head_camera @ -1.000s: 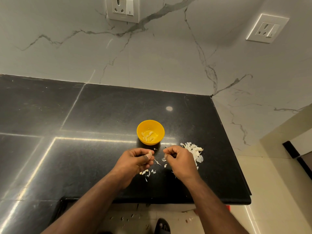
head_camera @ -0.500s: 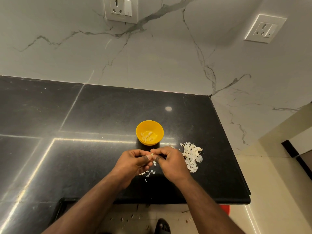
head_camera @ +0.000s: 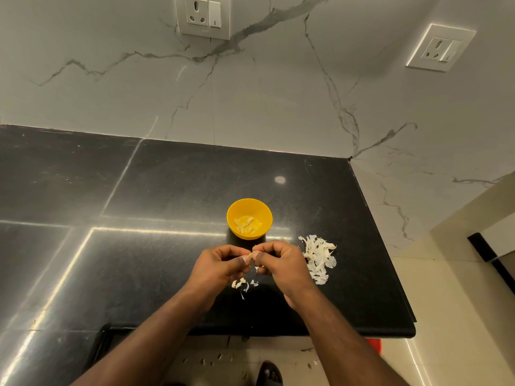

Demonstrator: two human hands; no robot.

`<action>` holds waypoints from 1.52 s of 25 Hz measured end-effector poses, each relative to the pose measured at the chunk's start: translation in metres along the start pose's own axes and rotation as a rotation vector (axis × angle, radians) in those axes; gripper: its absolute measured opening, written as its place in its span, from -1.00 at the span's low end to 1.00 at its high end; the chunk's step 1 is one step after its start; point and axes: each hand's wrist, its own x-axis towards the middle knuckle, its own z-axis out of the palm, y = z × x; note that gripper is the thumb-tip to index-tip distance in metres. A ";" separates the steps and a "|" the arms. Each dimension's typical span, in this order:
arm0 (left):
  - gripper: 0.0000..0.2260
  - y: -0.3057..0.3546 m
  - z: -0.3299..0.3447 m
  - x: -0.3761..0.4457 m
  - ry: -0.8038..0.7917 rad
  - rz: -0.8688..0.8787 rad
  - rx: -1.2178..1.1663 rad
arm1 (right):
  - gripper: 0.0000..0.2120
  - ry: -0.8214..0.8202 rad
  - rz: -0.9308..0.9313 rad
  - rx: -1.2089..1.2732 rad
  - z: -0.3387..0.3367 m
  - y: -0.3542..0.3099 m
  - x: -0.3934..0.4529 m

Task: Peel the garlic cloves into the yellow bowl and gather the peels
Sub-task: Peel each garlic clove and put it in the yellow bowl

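Several peeled cloves are held in the yellow bowl; another clove is pinched between left hand and right hand; peels are piled at the bowl's 4 o'clock, scraps ungathered.

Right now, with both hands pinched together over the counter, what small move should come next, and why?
Probably pull the skin off the clove. The left hand and right hand both pinch it just short of the yellow bowl, and it does not look fully peeled. Loose peels already lie to the right.
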 end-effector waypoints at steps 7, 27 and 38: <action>-0.92 0.001 0.003 0.001 0.004 0.084 0.117 | -0.82 -0.057 0.070 0.156 -0.005 -0.006 0.003; -0.85 -0.003 -0.004 0.008 -0.052 -0.147 -0.285 | -0.78 0.113 -0.049 -0.579 -0.036 0.004 0.008; -0.88 0.003 0.004 0.004 -0.036 0.025 -0.034 | -0.92 -0.091 -0.116 -0.394 -0.005 -0.016 -0.004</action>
